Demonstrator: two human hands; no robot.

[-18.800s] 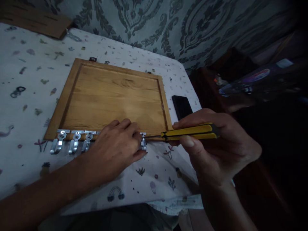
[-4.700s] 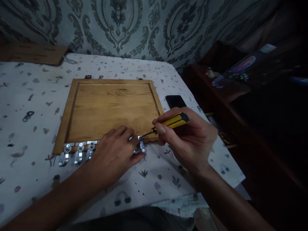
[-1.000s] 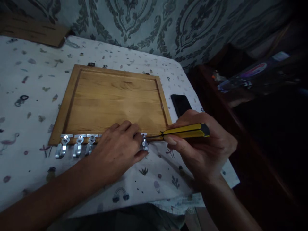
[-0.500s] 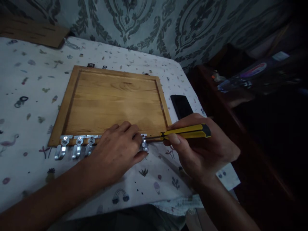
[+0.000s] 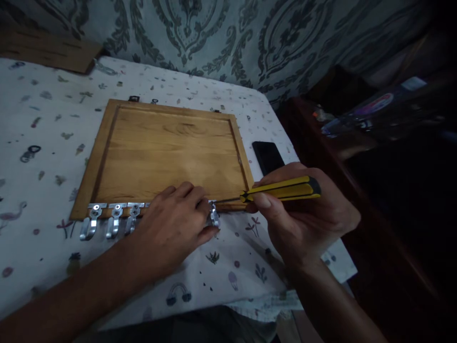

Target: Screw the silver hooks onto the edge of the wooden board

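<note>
On my feed a patterned tablecloth (image 5: 235, 267) spreads below the framed wooden panel (image 5: 171, 152), which lies flat on it. The left hand (image 5: 180, 214) bends over the panel's near edge, fingers partly curled — I can't tell what they grip underneath. The right hand (image 5: 310, 224) is closed around a yellow-and-black screwdriver (image 5: 282, 189), pointing left toward the metal hooks (image 5: 114, 221) — its tip at the rightmost one I see.

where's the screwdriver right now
In the head view, the screwdriver is right of centre in the right hand, its tip by the metal hook beside the left hand.
</note>
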